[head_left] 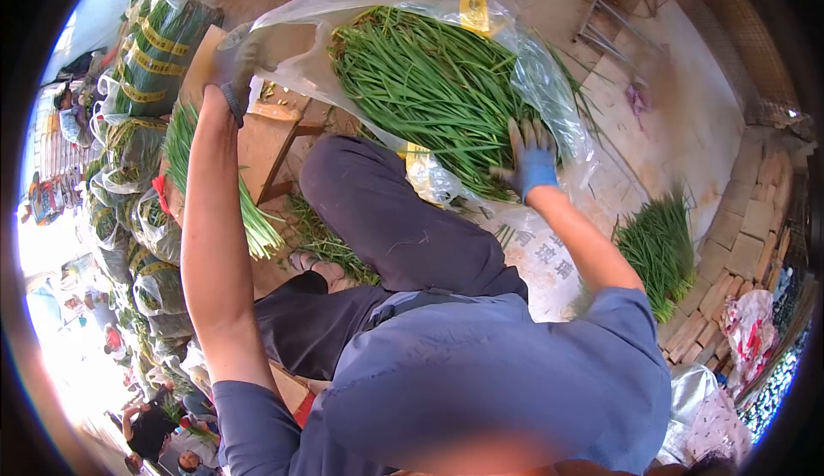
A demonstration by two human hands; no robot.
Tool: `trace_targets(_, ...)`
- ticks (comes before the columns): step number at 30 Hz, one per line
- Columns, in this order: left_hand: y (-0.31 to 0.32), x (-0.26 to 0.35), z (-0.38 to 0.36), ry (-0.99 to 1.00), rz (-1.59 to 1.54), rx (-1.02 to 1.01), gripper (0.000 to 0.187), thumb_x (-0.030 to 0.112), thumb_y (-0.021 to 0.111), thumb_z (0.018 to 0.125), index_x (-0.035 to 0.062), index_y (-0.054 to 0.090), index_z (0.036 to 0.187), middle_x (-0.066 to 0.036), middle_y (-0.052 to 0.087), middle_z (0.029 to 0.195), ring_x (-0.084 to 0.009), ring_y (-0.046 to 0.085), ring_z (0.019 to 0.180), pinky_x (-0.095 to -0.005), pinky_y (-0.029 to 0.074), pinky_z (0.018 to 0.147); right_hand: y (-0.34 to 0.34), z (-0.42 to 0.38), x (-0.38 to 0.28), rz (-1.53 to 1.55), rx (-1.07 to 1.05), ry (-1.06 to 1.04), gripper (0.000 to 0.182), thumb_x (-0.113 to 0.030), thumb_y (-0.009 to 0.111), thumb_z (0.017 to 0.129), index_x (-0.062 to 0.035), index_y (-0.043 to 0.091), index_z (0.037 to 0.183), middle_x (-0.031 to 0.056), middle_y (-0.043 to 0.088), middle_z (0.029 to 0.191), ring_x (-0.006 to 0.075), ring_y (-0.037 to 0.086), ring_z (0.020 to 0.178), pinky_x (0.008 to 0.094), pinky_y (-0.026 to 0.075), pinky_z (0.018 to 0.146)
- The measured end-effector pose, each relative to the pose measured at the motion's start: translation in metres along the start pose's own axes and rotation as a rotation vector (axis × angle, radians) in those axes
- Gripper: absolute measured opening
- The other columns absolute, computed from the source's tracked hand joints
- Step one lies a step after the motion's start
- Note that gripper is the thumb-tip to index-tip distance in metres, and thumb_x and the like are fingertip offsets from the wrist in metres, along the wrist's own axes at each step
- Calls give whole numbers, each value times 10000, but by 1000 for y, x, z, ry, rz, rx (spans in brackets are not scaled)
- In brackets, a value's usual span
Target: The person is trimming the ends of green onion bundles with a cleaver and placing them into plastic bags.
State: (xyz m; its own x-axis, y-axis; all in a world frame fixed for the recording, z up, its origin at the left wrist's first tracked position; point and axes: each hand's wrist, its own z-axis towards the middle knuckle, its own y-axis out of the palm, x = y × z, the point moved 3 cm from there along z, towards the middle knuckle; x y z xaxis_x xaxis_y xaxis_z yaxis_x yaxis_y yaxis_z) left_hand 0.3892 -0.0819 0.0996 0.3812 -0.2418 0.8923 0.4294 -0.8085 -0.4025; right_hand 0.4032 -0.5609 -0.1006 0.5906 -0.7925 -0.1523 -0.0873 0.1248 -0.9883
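Observation:
A large heap of long green chives (pixel 421 90) lies in a spread clear plastic bag (pixel 300 14) with yellow printed labels. My right hand (pixel 530 163), in a blue-and-grey glove, rests with fingers spread on the lower right of the heap. At the upper left, my gloved left hand (pixel 237 64) is closed around the bag's open edge, which stretches from it toward the heap; its fingers are partly blurred. Below that hand, a loose bunch of chives (pixel 257 223) lies beside a small wooden stool (pixel 283 145).
Filled bags of greens (pixel 150 64) are stacked along the left. Another chive bunch (pixel 657 253) lies at right, near wooden boards or bricks (pixel 730 261). A metal-framed stool (pixel 614 34) stands at the upper right. Several people are at the far lower left. Loose leaves (pixel 322 236) litter the floor.

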Motion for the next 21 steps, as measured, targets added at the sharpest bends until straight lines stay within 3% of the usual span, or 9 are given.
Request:
trace_targets(1,-3,-3,-3,3,19,-22,272,274,646,929,36,662,1060,-54,671,902,-149,619,744,-294,512,619,17,-12,4,41,-54,23,1009,-472,792,734,-163,272,1542,204,452,1439,410,399,1350,531,317,1101)
trace_targets(4,10,8,-19,39,79,13,274,263,648,921,28,663,1061,-61,675,912,-143,626,765,-288,508,629,40,-30,14,86,-217,95,1156,-486,838,650,-157,210,1563,209,391,1464,415,363,1346,545,263,1121)
trace_targets(6,23,9,-25,48,18,-6,250,254,650,940,31,644,1054,-39,601,796,-145,613,686,-287,498,631,35,-23,-1,25,-331,134,1186,-486,847,629,-161,202,1569,224,401,1444,424,384,1321,552,254,1130)
trace_targets(10,23,1,-31,93,119,-28,250,264,658,948,28,645,1031,-30,569,735,-156,613,649,-288,498,637,63,-34,-30,85,-51,-32,1190,-566,817,638,-192,185,1574,231,390,1462,440,365,1337,582,218,1142)
trace_targets(14,30,12,-45,11,94,-29,242,258,655,947,32,664,1035,-15,557,709,-153,618,673,-279,481,659,65,-33,-45,51,-125,-33,1189,-582,806,645,-179,185,1575,266,320,1503,462,316,1370,608,196,1137)
trace_targets(18,43,19,-51,60,102,-63,234,260,651,948,44,666,1036,-15,569,718,-147,613,687,-271,470,671,79,-27,-44,19,-197,38,1180,-555,810,656,-228,155,1583,235,376,1472,426,394,1311,621,277,1083)
trace_targets(19,46,22,-55,57,102,-59,238,266,652,947,45,665,1033,-17,572,717,-147,610,696,-268,469,674,74,-17,-42,-4,-288,83,1197,-513,824,657,-255,114,1586,208,424,1432,405,484,1219,587,381,1009)
trace_targets(21,47,26,-65,93,156,12,240,259,652,944,39,660,1040,-30,588,741,-148,606,726,-273,474,691,64,-3,-40,26,-361,62,1198,-469,829,667,-257,90,1586,205,448,1406,409,528,1159,556,429,963)
